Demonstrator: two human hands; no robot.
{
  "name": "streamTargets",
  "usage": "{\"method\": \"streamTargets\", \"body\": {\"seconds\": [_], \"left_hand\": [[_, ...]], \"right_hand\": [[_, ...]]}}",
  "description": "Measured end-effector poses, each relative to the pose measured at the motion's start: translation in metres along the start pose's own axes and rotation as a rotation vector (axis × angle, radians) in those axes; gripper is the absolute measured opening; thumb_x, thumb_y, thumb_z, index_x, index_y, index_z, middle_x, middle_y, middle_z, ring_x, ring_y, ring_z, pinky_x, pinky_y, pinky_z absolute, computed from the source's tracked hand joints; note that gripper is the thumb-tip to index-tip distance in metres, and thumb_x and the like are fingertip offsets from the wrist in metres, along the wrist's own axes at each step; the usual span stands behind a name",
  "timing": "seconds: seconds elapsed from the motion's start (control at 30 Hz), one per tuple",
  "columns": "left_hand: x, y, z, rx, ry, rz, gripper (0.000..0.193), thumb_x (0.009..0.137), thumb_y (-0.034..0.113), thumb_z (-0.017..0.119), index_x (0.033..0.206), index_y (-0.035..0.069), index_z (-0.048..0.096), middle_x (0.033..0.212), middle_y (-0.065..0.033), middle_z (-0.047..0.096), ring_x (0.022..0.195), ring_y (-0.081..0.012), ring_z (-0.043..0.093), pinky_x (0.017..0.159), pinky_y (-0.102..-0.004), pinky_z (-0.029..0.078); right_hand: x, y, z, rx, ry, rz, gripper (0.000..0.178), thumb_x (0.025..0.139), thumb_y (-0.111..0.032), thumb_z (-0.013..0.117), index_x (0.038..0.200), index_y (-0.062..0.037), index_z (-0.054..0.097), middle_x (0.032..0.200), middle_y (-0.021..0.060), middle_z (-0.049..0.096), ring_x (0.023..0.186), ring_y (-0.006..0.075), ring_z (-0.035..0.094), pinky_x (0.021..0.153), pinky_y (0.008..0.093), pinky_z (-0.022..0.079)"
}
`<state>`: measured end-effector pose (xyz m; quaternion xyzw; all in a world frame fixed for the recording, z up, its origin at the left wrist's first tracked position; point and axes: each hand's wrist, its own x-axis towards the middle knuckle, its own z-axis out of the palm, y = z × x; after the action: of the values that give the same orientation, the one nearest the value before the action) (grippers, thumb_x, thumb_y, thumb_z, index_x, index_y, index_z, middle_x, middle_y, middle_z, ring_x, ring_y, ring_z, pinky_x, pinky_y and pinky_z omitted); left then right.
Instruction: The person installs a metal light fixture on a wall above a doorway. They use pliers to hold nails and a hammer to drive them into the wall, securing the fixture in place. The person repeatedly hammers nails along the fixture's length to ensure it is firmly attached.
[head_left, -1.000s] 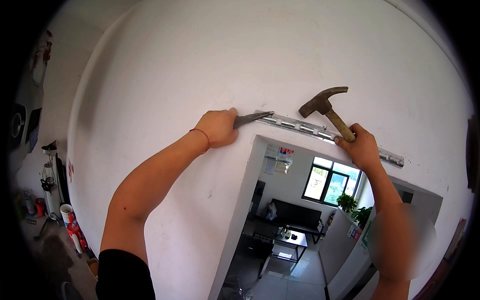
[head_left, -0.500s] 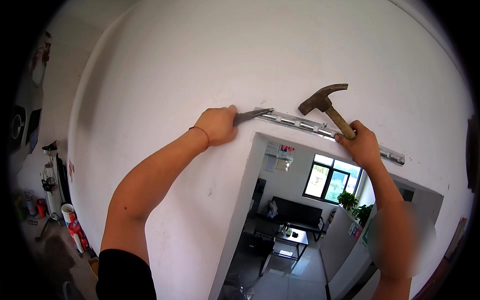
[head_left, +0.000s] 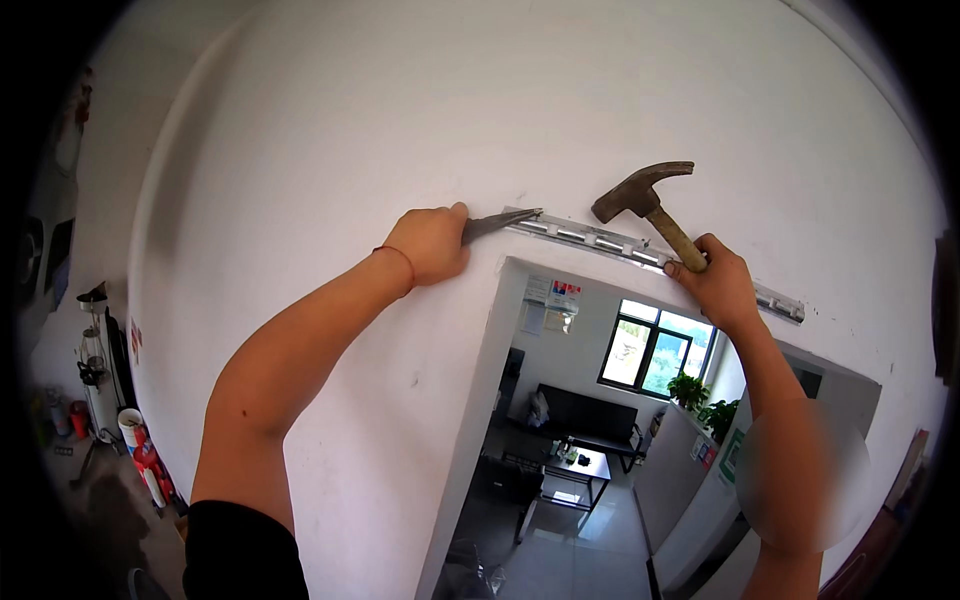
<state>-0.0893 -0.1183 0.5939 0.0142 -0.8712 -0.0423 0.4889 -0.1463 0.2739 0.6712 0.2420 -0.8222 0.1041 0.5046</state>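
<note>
My left hand [head_left: 430, 245] is closed around a pair of pliers [head_left: 492, 224]. Their grey, tapered jaws point right and meet the left end of a narrow silver metal rail [head_left: 590, 240], fixed on the wall above a doorway; whether they grip something small there is hard to make out. In my right hand [head_left: 720, 285] is a claw hammer [head_left: 636, 194], held by its worn wooden handle. Its dark head is raised above the rail, claw toward the right. My right hand covers part of the rail's right half.
The white wall [head_left: 340, 150] fills most of the view. Through the doorway stand a black sofa [head_left: 585, 415], a low table [head_left: 580, 462] and potted plants [head_left: 687, 390] beside a window [head_left: 655, 350]. Red and white containers [head_left: 145, 455] stand on the floor at far left.
The whole view has shifted slightly, so the wall, rail and doorway sit a little higher and further left. Both hands keep their holds on the pliers and the claw hammer.
</note>
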Motion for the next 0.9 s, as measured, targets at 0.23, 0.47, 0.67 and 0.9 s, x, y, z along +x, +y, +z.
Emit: {"method": "streamTargets", "body": {"seconds": [0.23,0.47,0.67,0.9], "left_hand": [[0.002,-0.006,0.002,0.012,0.031,0.037,0.021,0.089,0.017,0.057,0.101,-0.001,0.056,0.092,-0.0206,0.070,0.085,-0.0390,0.068,0.081,-0.0480,0.055],[0.006,-0.008,0.007,0.006,0.042,0.040,0.021,0.088,0.016,0.057,0.101,-0.001,0.056,0.092,-0.0205,0.070,0.084,-0.0391,0.068,0.080,-0.0486,0.055],[0.008,-0.004,0.010,-0.001,0.026,0.041,0.022,0.088,0.017,0.058,0.101,-0.001,0.057,0.091,-0.0209,0.071,0.085,-0.0394,0.069,0.080,-0.0485,0.055],[0.006,-0.011,0.004,0.006,0.024,0.042,0.022,0.089,0.017,0.057,0.102,-0.001,0.057,0.091,-0.0207,0.071,0.085,-0.0396,0.069,0.080,-0.0489,0.055]], "right_hand": [[-0.002,-0.002,0.002,-0.038,0.016,-0.045,0.073,0.082,-0.065,0.075,0.123,-0.0056,0.065,0.096,0.0224,0.076,0.095,0.0366,0.075,0.083,0.0439,0.058],[-0.015,-0.003,0.001,0.061,0.110,0.006,0.068,0.082,-0.063,0.076,0.116,-0.0052,0.067,0.094,0.0204,0.076,0.094,0.0339,0.075,0.082,0.0424,0.057],[-0.004,-0.005,0.004,0.214,0.042,-0.033,0.061,0.086,-0.058,0.074,0.115,-0.0050,0.068,0.086,0.0153,0.074,0.083,0.0286,0.073,0.074,0.0391,0.054],[-0.034,-0.176,-0.054,-0.076,-0.227,0.255,0.048,0.103,-0.047,0.048,0.114,-0.0033,0.065,0.110,0.0215,0.070,0.106,0.0386,0.068,0.089,0.0507,0.053]]}}
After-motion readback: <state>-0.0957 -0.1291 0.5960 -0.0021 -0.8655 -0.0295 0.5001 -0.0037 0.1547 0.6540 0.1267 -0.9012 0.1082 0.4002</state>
